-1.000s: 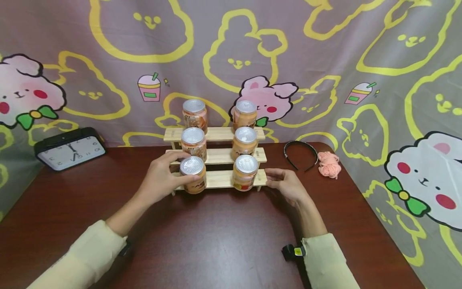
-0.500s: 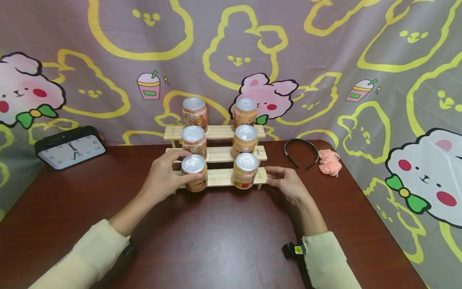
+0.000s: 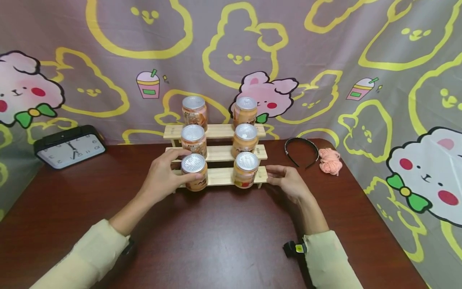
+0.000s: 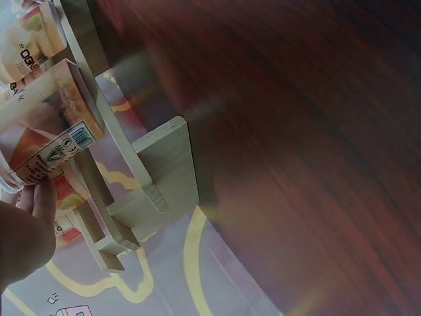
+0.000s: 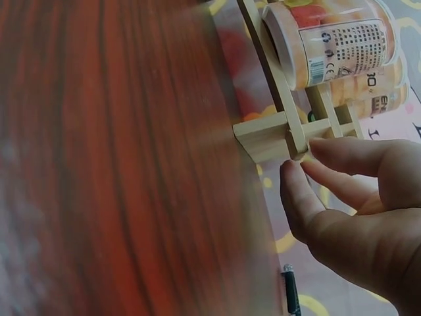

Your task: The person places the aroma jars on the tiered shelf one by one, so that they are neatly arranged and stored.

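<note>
A three-step wooden rack (image 3: 220,176) bears several jars with silver lids and orange contents, two on each step. My left hand (image 3: 161,174) grips the front left jar (image 3: 195,172) on the lowest step, thumb across its front. In the left wrist view, fingers (image 4: 43,201) touch this jar's side. At the rack's right end, my right hand (image 3: 288,182) holds the tip of the lowest board. The right wrist view shows its fingertips (image 5: 317,148) against the board end. The front right jar (image 3: 245,172) stands upright beside it, untouched.
A black-framed clock (image 3: 70,148) stands on the dark wooden table (image 3: 216,241) at the left. Right of the rack lie a black headband (image 3: 317,154) and a ball of pink yarn (image 3: 330,161). A patterned curtain (image 3: 202,36) hangs close behind.
The front left jar has shifted very slightly right in my left hand's grip. My right hand stays at the board's end. The head view has tilted slightly.
</note>
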Motion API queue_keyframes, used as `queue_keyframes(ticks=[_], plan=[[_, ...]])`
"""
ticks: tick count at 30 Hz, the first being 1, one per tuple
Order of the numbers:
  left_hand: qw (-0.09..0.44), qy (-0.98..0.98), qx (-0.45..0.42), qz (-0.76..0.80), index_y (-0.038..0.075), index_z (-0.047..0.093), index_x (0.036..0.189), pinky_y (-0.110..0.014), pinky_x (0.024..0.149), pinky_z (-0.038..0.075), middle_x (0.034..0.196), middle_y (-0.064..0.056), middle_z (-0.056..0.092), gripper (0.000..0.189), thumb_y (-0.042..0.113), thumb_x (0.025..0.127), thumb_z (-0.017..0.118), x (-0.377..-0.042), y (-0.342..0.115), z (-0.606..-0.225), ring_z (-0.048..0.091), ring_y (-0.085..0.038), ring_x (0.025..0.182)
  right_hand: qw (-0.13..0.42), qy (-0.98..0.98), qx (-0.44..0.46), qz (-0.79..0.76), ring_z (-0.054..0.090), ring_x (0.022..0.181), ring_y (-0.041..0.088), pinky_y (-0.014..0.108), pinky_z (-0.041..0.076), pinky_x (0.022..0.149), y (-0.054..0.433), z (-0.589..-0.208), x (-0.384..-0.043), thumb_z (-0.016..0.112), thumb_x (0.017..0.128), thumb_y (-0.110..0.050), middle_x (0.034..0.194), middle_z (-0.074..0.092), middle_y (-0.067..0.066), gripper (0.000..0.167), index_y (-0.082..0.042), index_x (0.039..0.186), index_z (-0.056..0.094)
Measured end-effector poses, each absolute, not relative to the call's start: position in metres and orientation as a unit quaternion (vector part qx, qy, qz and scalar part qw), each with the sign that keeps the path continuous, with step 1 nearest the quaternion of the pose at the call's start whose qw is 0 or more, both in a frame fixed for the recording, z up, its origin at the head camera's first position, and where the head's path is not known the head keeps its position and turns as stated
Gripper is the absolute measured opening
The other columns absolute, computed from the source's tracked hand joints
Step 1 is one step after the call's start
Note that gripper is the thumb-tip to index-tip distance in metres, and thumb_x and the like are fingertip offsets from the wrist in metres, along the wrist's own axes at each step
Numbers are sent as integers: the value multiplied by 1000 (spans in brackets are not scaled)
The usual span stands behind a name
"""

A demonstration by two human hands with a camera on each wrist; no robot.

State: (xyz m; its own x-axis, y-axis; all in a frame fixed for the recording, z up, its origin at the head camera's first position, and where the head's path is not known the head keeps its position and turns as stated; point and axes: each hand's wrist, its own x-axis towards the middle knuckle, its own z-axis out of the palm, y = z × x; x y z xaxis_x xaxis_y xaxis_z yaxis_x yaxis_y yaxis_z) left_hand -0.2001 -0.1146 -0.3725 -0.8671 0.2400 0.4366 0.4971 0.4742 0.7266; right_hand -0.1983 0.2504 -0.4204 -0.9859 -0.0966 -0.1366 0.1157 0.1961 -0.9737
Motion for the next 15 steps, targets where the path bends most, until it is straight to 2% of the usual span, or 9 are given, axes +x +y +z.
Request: queue_keyframes(ticks=[5, 12, 15], plan=[[140, -844, -226, -466, 3, 66, 122, -45, 87, 58, 119, -10, 65, 66, 15, 65, 98, -199, -115, -372, 62, -23, 106, 41, 789, 10, -613, 55, 124, 32, 17, 50, 87, 253, -414, -196, 64, 95, 3, 135, 57, 30, 47, 11, 140, 52], [144, -833, -243, -476, 4, 68, 119, -45, 88, 57, 117, -6, 65, 56, 11, 70, 95, -198, -119, -372, 62, -19, 107, -25, 827, -11, -562, 58, 117, 29, 16, 48, 82, 254, -396, -193, 68, 95, -4, 128, 63, 25, 42, 6, 135, 60], [142, -830, -246, -480, 3, 69, 119, -45, 89, 57, 118, -7, 66, 50, 11, 76, 92, -198, -123, -372, 64, -22, 107, -50, 840, -37, -539, 58, 120, 31, 19, 49, 86, 253, -389, -192, 68, 95, -3, 128, 64, 24, 40, 7, 133, 61]])
